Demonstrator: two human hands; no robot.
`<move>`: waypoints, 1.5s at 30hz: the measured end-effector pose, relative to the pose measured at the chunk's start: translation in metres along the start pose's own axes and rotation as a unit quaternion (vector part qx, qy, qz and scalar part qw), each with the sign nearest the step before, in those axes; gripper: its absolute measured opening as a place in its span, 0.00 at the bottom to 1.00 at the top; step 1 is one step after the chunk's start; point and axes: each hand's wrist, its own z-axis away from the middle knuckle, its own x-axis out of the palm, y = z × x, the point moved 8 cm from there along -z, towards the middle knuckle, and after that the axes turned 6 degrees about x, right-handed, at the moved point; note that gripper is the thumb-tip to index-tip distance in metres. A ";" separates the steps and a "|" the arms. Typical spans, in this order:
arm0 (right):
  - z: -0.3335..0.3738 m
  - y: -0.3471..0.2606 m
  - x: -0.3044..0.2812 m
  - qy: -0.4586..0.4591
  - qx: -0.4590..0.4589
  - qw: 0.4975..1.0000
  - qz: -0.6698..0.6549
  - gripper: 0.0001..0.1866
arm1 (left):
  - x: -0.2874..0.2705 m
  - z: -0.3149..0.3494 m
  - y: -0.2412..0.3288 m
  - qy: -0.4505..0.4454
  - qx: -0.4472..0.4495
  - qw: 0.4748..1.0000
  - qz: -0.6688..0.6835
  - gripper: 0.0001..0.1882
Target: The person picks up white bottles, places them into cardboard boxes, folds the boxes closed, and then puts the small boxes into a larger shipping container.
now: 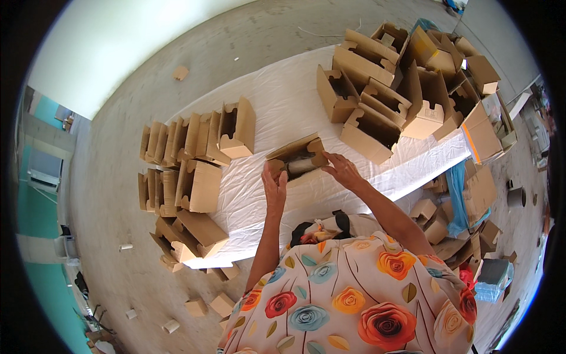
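Head view: at 6 o'clock, nearest, is the flower-printed garment (354,295) of the person, whose two forearms reach up to one small open cardboard box (295,147) at the middle of the picture. The left hand (275,184), at the box's 8 o'clock, is partly open, its fingers fairly straight against the left end. The right hand (344,171), at 3 o'clock, has its fingertips on the right end; whether they pinch the wall I cannot tell. Inside the box lies one pale, rounded item (302,167), too unclear to name.

The box is over one white-covered table (283,88). Counting outward from it, at 8 to 10 o'clock stand open cartons (236,127) in three groups: about eight in the far row, about five in the middle one, at least two in the near one. At 1 to 2 o'clock is an overlapping cluster of cartons (372,133), at least ten, too crowded for an exact count.

Farther off, at 3 o'clock, are one blue plastic sheet (457,194) and one grey cylinder (517,197); at 10 o'clock, one cardboard piece (180,72) lies on the floor (135,106).
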 end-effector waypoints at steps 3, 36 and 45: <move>-0.001 -0.002 -0.002 0.021 -0.009 1.000 0.009 0.26 | 0.001 -0.013 0.008 -0.020 -0.013 0.999 -0.031 0.37; -0.024 0.037 0.034 -0.024 0.179 0.965 -0.191 0.25 | 0.041 -0.024 0.000 -0.271 0.112 0.818 -0.494 0.57; 0.007 0.031 -0.039 0.070 0.133 0.966 -0.211 0.25 | -0.087 0.043 0.003 0.039 0.002 0.891 -0.452 0.49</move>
